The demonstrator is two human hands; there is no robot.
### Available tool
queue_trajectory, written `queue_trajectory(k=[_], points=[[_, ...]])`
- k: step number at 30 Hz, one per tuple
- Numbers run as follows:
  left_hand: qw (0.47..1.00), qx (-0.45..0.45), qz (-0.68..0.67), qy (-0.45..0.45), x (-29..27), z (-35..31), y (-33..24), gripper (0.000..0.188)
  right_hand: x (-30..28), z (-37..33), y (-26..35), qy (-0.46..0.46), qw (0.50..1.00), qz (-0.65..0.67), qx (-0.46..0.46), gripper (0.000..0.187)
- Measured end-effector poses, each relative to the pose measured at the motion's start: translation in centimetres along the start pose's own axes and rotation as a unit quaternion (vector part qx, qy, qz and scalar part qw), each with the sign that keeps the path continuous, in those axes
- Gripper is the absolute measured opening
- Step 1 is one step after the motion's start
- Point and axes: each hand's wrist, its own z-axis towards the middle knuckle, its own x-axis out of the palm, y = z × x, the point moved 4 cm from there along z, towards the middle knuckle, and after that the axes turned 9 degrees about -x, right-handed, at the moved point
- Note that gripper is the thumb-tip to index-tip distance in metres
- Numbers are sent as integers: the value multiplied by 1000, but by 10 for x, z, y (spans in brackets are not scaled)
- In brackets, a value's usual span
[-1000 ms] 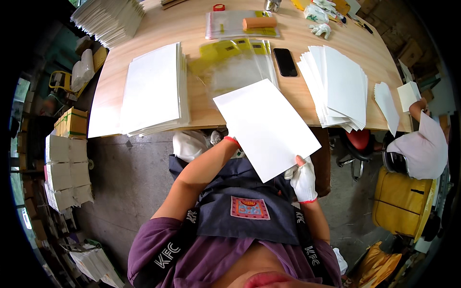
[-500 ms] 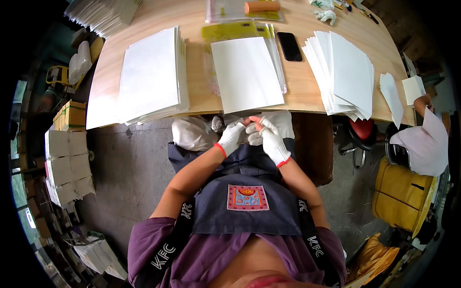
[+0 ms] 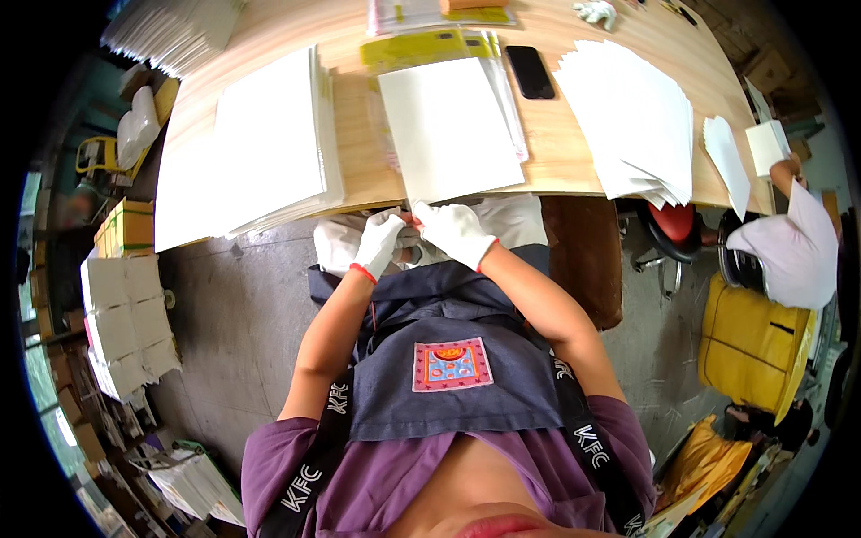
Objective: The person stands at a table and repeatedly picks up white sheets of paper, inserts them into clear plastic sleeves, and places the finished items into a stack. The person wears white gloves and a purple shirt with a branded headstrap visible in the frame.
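My two hands meet just below the near table edge, in white knit gloves with red cuffs and some bare fingertips. The fingers of my left hand (image 3: 384,238) are closed and pressed against those of my right hand (image 3: 456,233), also closed. What they pinch, if anything, is hidden between them. Right above my fingertips lies the near left corner of a white sheet (image 3: 453,130). That sheet rests on clear plastic sleeves with a yellow-green band (image 3: 408,52).
A stack of white sheets (image 3: 269,134) lies left, a fanned stack (image 3: 628,121) right. A black phone (image 3: 530,72) is beside the middle sheet. A cut white piece (image 3: 726,161) lies near the right edge. Another person (image 3: 785,255) sits at far right, by a red-seated chair (image 3: 673,229).
Both hands have shifted left and up toward the table edge, still together. My right hand has turned so its back shows more. The whole view has shifted slightly.
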Motion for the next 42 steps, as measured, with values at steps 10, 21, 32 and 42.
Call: queue_trajectory(k=[10, 21, 32, 42], points=[[949, 144, 281, 2, -23, 0, 0, 19, 68, -418, -259, 141, 864, -298, 381, 33], [574, 542, 595, -150, 18, -23, -23, 31, -79, -107, -62, -167, 961, -221, -19, 40], [958, 198, -178, -105, -42, 26, 32, 8, -35, -105, -97, -289, 906, 82, 299, 37], [892, 340, 235, -183, -38, -121, -125, 31, 0, -40, -64, -226, 705, 616, 269, 31]])
